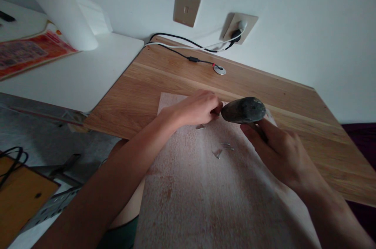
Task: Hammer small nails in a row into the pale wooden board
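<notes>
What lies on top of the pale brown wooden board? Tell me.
On the board, small, thin, shiny pieces lie scattered. The left hand and the dark, blunt hammer head hide parts of its far end; what they cover cannot be seen.

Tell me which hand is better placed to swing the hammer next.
Likely the right hand: it grips the hammer, while the left hand, curled over the board, does not.
</notes>
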Action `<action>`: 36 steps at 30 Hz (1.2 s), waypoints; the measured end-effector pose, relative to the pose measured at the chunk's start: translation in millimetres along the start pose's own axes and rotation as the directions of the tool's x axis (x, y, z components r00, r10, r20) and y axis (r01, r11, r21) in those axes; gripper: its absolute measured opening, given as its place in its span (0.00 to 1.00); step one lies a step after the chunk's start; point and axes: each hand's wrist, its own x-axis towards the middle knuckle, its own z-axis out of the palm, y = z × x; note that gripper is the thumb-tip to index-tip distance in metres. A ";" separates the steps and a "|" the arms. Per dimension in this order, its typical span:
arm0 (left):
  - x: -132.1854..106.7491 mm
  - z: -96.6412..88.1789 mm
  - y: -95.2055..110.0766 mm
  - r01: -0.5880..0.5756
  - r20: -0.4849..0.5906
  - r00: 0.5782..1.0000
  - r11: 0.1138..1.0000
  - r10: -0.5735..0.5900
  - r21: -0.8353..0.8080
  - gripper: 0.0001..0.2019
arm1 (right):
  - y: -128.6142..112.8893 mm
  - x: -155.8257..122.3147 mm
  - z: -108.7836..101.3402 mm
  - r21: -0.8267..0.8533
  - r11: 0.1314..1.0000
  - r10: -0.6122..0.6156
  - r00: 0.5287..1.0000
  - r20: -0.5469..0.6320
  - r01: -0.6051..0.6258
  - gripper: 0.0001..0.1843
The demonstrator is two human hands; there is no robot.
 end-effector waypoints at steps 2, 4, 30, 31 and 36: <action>-0.7 0.1 0.0 0.020 0.002 1.000 1.000 -0.020 0.011 0.10 | -0.2 0.8 0.0 -0.020 0.999 -0.027 1.000 -0.010 0.027 0.17; -1.9 -0.4 0.4 0.035 -0.007 0.999 0.999 -0.034 0.017 0.07 | -0.8 2.0 -0.5 -0.034 0.998 -0.047 0.999 -0.018 0.046 0.16; -5.9 -5.4 5.1 0.130 0.026 0.991 0.991 -0.129 -0.015 0.04 | 32.9 -25.5 1.4 -0.020 0.977 0.214 0.977 -0.009 -0.214 0.22; -5.6 -5.4 4.3 0.129 0.027 0.991 0.991 -0.128 -0.032 0.04 | 36.6 -27.4 1.1 -0.030 0.973 0.229 0.973 -0.009 -0.229 0.23; -8.3 -13.5 4.2 0.167 0.058 0.985 0.981 -0.162 -0.094 0.10 | 45.9 -29.1 0.7 -0.054 0.967 0.250 0.968 0.026 -0.249 0.22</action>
